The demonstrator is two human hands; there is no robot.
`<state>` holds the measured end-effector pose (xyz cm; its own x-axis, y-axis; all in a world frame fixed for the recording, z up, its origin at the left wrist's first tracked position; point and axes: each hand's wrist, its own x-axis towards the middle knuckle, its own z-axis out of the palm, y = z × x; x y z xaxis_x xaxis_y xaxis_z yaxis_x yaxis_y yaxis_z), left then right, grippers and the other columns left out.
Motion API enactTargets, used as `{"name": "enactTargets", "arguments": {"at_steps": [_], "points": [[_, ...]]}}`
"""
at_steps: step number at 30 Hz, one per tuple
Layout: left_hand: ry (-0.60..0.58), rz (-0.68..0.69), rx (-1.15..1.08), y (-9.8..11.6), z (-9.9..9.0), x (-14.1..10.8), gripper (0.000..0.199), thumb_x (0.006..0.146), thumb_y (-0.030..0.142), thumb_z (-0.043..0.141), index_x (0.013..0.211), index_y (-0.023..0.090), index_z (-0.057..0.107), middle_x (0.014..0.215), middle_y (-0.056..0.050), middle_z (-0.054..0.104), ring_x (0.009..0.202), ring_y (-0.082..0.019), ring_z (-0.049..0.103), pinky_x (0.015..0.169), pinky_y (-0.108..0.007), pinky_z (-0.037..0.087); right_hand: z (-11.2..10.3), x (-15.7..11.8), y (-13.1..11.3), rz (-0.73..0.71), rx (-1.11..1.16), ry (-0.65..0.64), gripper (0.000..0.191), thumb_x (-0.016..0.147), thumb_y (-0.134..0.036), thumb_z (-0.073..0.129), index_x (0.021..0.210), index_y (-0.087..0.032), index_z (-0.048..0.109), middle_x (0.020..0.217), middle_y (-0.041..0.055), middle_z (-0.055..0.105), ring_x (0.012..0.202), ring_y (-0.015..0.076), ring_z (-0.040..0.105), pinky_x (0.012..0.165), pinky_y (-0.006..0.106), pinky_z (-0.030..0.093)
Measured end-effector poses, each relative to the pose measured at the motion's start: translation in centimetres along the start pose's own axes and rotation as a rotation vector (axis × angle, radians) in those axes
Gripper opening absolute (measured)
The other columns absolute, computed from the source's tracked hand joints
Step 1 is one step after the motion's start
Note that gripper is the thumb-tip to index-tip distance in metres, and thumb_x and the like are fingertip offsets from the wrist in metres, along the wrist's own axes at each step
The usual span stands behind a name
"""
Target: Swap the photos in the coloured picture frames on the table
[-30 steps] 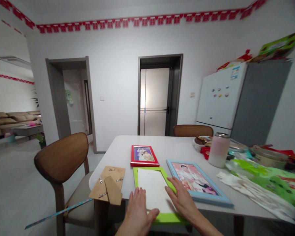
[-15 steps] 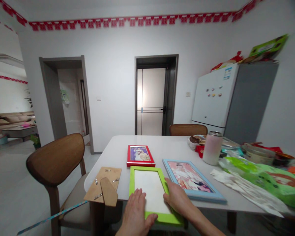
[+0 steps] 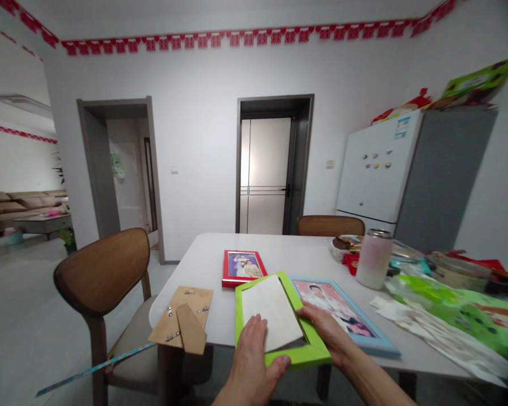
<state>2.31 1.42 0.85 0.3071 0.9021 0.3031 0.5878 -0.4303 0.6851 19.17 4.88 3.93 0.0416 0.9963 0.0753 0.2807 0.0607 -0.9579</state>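
Observation:
A green photo frame [image 3: 298, 358] is tilted at the near edge of the table. Inside it a white card [image 3: 267, 307] sits askew, leaving a dark gap at its lower right. My left hand [image 3: 254, 361] rests with fingers stretched out on the card and its thumb on the frame's near bar. My right hand [image 3: 328, 332] grips the frame's right side, its thumb on top and its fingers hidden below. To the left lies a brown backing board [image 3: 178, 324] with metal clips and a stand leg.
A red photo frame [image 3: 244, 282] and a light-blue photo frame [image 3: 379, 344] lie beyond and to the right. Farther right are a pink-and-white bottle [image 3: 373, 262], white gloves [image 3: 423, 321] and a green bag [image 3: 474, 316]. A wooden chair [image 3: 105, 270] stands at left.
The green frame has turned and tilted, with its right side swung nearer the blue frame. The white card, square in it before, now sits askew. Both hands moved along with it.

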Motion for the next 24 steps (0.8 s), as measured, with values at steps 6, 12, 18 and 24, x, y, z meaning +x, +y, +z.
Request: {"name": "enactTargets", "arguments": {"at_steps": [6,12,18,24], "points": [[0.138,0.235,0.08,2.3,-1.5,1.0,0.045,0.072,0.017,0.042,0.117,0.016,0.042,0.111,-0.009,0.051,0.103,-0.021,0.044,0.091,-0.034,0.035,0.9,-0.3,-2.3,0.105,0.338,-0.074,0.039,0.062,-0.025,0.052,0.1,-0.017,0.05,0.067,0.0007,0.061,0.051,0.01,0.055,0.047,0.02,0.042],[0.494,-0.09,-0.205,-0.6,-4.9,0.7,0.051,0.07,0.014,0.042,0.12,0.015,0.033,0.094,-0.007,0.057,0.079,-0.016,0.056,0.072,-0.027,0.045,0.2,0.2,0.4,0.153,-0.031,0.016,0.058,0.065,-0.026,0.043,0.12,-0.009,0.037,0.056,0.0004,0.058,0.048,0.014,0.054,0.043,0.023,0.039],[0.514,-0.342,-0.631,-7.6,-5.2,-1.9,0.059,0.064,0.017,0.053,0.118,0.013,0.029,0.098,-0.008,0.06,0.064,-0.014,0.059,0.055,-0.02,0.046,-0.2,0.8,3.2,-0.066,-0.819,0.112,0.051,0.066,-0.023,0.039,0.111,-0.001,0.05,0.074,0.0119,0.063,0.074,0.0231,0.058,0.066,0.03,0.04],[0.34,-0.412,-0.369,-8.8,-5.4,-3.2,0.055,0.068,0.023,0.05,0.118,0.011,0.032,0.088,-0.006,0.064,0.061,-0.016,0.059,0.05,-0.021,0.042,0.4,0.4,3.7,-0.133,-1.02,0.039,0.038,0.07,-0.024,0.039,0.101,-0.008,0.056,0.093,0.0159,0.063,0.086,0.0257,0.057,0.074,0.032,0.038]]}}
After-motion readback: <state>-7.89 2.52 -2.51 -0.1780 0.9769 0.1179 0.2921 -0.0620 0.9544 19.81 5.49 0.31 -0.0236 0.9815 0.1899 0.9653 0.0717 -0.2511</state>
